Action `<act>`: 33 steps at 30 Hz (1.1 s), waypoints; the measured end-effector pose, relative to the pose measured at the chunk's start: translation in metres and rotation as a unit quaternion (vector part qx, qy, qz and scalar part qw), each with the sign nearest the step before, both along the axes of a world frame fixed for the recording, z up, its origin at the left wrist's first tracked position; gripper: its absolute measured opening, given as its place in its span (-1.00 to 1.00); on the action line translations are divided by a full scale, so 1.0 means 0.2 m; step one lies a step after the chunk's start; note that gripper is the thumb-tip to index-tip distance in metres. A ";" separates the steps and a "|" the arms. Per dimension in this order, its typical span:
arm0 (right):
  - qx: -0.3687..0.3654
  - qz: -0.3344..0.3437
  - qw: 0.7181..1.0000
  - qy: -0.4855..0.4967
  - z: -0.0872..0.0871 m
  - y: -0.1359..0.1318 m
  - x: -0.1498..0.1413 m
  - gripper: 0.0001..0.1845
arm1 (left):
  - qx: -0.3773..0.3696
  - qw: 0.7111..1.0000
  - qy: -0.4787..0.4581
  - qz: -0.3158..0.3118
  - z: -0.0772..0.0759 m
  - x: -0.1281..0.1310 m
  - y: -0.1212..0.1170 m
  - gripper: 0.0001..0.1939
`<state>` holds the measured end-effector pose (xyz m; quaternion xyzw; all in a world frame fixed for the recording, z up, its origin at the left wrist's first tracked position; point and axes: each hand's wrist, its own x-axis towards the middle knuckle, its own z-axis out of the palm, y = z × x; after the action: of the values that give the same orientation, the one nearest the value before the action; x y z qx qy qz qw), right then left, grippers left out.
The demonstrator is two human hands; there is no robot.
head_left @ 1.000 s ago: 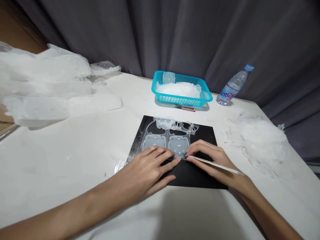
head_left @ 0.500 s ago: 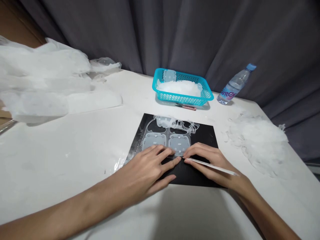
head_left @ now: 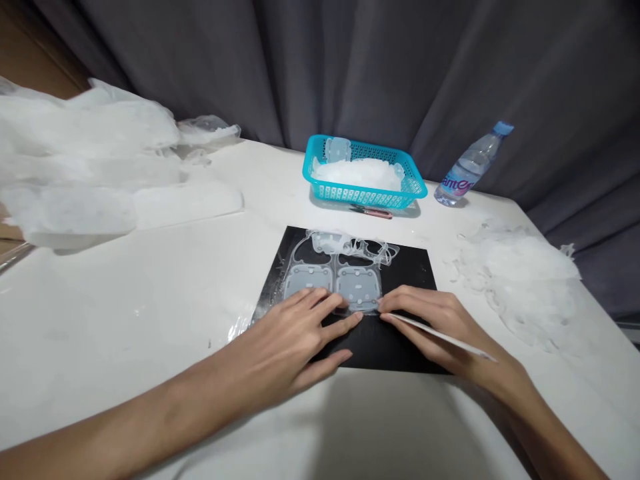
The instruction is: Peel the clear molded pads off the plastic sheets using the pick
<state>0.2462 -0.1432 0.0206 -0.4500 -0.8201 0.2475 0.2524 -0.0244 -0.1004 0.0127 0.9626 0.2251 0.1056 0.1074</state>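
A translucent sheet of molded plastic parts (head_left: pixel 357 283) lies on a black mat (head_left: pixel 407 267). Its two front panels are rounded squares, and loose curled strips rest on its far part. My left hand (head_left: pixel 305 330) is spread over the panels' near edge, fingers pressing down on the sheet and mat. Between the pinched fingers of my right hand (head_left: pixel 430 323) is a thin white pen-like tool (head_left: pixel 450 340), slanting back over the hand. Its working tip is hidden by the fingers, close to the right panel's near right corner.
Behind the mat stands a turquoise basket (head_left: pixel 370 195) with white pieces inside. Small pink-handled snips (head_left: pixel 376 213) lie before it. To the right are a water bottle (head_left: pixel 467 170) and a pile of clear scraps (head_left: pixel 530 273). Bagged plastic (head_left: pixel 85 160) fills the far left.
My right hand with the tool has shifted a little to the right, along the near edge toward the panel's corner. My left hand has stayed in place.
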 end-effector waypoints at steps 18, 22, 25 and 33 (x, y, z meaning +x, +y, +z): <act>0.183 0.046 0.980 -0.065 -0.13 0.01 -0.03 -0.77 | -0.023 0.998 -0.016 0.047 -0.01 -0.04 -0.04 -0.48; 0.259 0.055 0.957 -0.120 -0.16 0.00 -0.05 -0.64 | -0.037 0.998 -0.004 0.045 -0.01 -0.04 -0.05 -0.48; 0.261 0.054 0.951 -0.157 -0.16 0.00 -0.05 -0.57 | -0.048 0.998 0.010 0.041 -0.02 -0.04 -0.04 -0.47; 0.229 -0.015 0.968 -0.097 -0.13 0.08 -0.07 -0.66 | -0.051 0.998 -0.005 0.028 -0.01 -0.06 -0.03 -0.47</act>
<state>0.2313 -0.1274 -0.0061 -0.4144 -0.8685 0.0043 0.2719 -0.0357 -0.1059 0.0116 0.9487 0.2565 0.1015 0.1546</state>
